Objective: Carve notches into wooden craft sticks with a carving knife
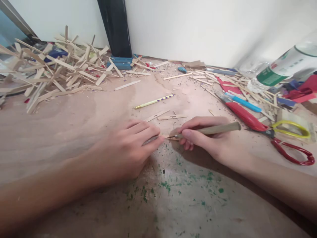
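Observation:
My right hand (198,135) grips a slim tool with a pale handle (218,128) and a thin dark tip, like a craft knife or awl. The tip points left and meets a wooden craft stick (173,139) lying on the table. My left hand (136,145) is closed over the other end of that stick, pressing it down. A small greyish piece (150,140) shows between its thumb and fingers; its kind is unclear. Just beyond the hands lie two craft sticks with small slots, one on the left (158,115) and one on the right (172,117).
A yellow patterned pencil (155,101) lies farther back. Left is a heap of craft sticks (59,66). On the right are a red utility knife (245,115), scissors (292,148), a blue pen-like tool (244,101) and a tilted plastic bottle (279,67). A white wall (188,29) stands behind.

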`<state>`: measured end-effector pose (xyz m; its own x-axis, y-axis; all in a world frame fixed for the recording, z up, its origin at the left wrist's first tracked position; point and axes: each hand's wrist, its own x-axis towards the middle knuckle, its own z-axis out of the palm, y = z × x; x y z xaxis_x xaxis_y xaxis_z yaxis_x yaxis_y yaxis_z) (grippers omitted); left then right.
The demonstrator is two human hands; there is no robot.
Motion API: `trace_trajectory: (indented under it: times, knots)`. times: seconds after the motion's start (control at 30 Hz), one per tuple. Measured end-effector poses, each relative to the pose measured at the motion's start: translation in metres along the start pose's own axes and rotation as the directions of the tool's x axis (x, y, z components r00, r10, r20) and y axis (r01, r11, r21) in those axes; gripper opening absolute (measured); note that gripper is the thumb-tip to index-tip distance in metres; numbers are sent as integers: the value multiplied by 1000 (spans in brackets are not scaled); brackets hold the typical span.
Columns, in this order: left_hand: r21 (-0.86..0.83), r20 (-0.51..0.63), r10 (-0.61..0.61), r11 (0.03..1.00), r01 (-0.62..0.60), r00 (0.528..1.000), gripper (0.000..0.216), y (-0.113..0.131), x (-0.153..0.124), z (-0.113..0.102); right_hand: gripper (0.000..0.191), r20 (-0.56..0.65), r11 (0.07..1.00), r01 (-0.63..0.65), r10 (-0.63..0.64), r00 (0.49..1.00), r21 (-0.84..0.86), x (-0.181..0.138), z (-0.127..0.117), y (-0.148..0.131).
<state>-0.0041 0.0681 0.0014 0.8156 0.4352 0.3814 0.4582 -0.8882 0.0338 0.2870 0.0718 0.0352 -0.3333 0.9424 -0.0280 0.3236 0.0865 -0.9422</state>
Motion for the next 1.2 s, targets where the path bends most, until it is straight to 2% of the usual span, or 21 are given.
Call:
trace_trajectory:
  times: [0.13, 0.33, 0.53, 0.63, 0.97, 1.2]
  knots:
    - [-26, -29, 0, 1000, -1, 1000, 34, 0, 0, 3, 19, -28, 1000, -3, 3, 1000, -9, 2, -1, -3]
    - [-61, -26, -2, 998, 1, 1000, 30, 0, 1, 3, 26, -8, 996, -57, 56, 998, -63, 3, -3, -6]
    - [-82, -48, 7, 997, -11, 999, 29, 1, 5, 1, 46, -61, 998, -63, 62, 996, -26, 4, 3, -4]
    - [-75, -71, 20, 997, -26, 997, 28, 1, 5, 1, 49, -72, 998, -60, 58, 996, -23, 4, 5, -4]
    - [-55, -65, 11, 998, -14, 998, 27, 2, 6, 1, 47, -59, 998, -57, 55, 997, -35, 5, 4, -3]
    - [29, -58, 31, 999, -30, 998, 34, 5, 7, -3, 33, -18, 999, -51, 51, 999, -1, 4, 2, 0]
